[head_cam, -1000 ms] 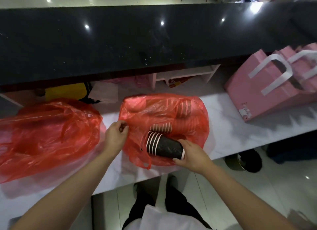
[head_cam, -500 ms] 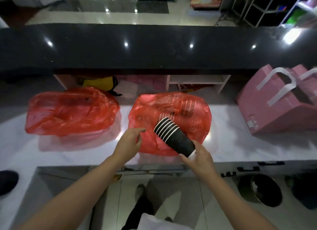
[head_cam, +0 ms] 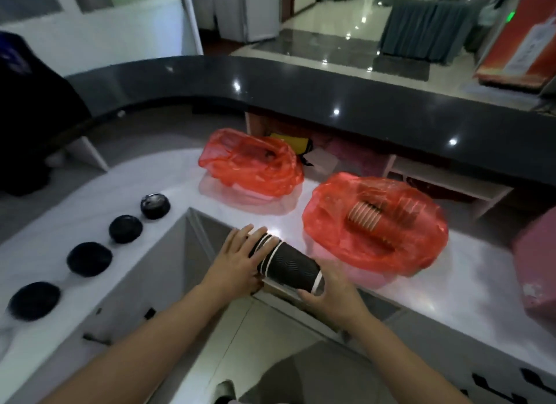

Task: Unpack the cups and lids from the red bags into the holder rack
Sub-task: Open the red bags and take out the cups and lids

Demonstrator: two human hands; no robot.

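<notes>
Head view: bag (head_cam: 373, 223) at 2 o'clock, contents blurred, ribbed cup rims showing through; second bag (head_cam: 249, 165) at 12, contents unclear. Stack of cups (head_cam: 285, 263) lies over the counter (head_cam: 451, 286) edge, left hand (head_cam: 237, 262) laid flat on its rims, right hand (head_cam: 331, 295) gripping its base. Four dark holes (head_cam: 87, 257) at 9 o'clock

The white marble counter (head_cam: 168, 205) lies bare between the row of 4 round black holder openings (head_cam: 125, 228) on its left arm and the 2 crumpled red plastic bags (head_cam: 373, 223) at the back. The raised black glossy ledge (head_cam: 331, 93) walls off the far side. A pink paper bag (head_cam: 535, 262) blocks the right end.
</notes>
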